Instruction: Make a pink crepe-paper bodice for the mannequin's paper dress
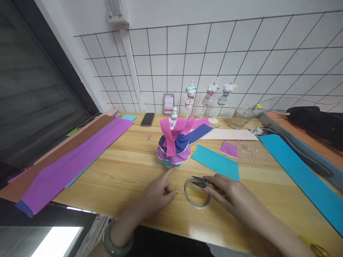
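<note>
A small mannequin [173,123] stands mid-table in a ruffled dress [177,151] of pink, navy, purple and teal fabric, with pink strips over its front. My left hand [160,192] points its index finger at the teal hem, the tip touching or nearly touching it; the other fingers are loosely bent and I see nothing held. Small scissors [200,182] are in my right hand [233,191], their blades parted. Below the blades lies a silvery ring, seemingly coiled wire [197,206]. A teal fabric piece [217,162] lies beyond my right hand.
Long purple fabric [72,167] and brown fabric lie at left. Behind stand a dark phone [147,119], a propped phone [168,103], several bare mannequins [190,96] and a glass jar [241,118]. At right are clear beads [249,150], a blue strip [300,171] and an orange-topped case [281,125].
</note>
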Demonstrator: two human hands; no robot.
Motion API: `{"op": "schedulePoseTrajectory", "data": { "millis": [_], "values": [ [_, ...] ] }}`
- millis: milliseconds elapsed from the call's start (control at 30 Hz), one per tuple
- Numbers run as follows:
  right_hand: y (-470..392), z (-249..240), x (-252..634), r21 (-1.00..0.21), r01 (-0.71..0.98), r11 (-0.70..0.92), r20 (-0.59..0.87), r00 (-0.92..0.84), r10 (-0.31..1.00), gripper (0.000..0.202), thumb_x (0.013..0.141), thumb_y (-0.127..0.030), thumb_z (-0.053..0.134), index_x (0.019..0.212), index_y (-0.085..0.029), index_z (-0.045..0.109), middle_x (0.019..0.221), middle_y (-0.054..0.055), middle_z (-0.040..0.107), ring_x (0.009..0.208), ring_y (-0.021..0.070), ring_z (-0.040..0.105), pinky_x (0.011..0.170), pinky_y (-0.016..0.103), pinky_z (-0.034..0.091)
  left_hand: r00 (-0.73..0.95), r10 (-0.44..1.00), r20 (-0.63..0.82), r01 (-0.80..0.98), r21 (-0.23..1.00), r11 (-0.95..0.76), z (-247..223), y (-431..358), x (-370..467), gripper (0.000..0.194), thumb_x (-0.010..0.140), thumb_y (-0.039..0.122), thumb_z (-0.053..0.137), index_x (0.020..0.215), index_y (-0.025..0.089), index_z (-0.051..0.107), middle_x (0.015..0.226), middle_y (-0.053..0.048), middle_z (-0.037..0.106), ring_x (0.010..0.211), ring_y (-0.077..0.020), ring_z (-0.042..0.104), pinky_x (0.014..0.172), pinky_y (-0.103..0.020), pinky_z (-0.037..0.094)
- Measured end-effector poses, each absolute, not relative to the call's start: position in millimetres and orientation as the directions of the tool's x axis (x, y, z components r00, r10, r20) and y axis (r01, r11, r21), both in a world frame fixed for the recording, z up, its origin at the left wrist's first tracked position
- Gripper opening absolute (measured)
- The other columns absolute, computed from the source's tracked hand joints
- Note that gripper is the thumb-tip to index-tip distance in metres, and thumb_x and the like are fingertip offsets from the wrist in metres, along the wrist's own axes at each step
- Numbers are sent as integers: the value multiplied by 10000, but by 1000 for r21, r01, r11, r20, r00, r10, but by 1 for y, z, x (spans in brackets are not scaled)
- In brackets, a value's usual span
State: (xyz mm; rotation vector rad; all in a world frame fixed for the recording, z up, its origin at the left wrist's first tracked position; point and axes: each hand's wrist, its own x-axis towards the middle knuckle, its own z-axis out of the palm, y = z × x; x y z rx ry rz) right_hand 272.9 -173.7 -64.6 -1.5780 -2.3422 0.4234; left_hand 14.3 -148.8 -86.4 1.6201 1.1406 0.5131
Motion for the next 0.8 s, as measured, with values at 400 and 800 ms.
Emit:
{"op": "schedulePoseTrajectory", "data": {
  "millis": [400, 800],
  "values": [
    [-187, -112, 312, -157, 933, 325, 376, -248, 893, 421, 919, -515, 416, 1018, -224, 703, 1052, 160, 679, 974, 352, 642, 775, 525, 533, 544, 824, -156, -192, 933, 304, -68, -161, 9, 373, 722, 312, 727, 1031, 167, 576, 608, 36, 564, 592, -114, 536, 634, -267, 392],
    [-192, -55, 215, -938, 286, 196, 193, -38, 980, 187, 874, -390, 591, 862, -237, 700, 884, 34, 698, 830, 173, 639, 705, 244, 511, 586, 808, -63, -249, 935, 253, -69, -166, 39, 344, 725, 320, 738, 1013, 176, 617, 602, 41, 547, 573, -98, 531, 621, -248, 414]
  ]
}}
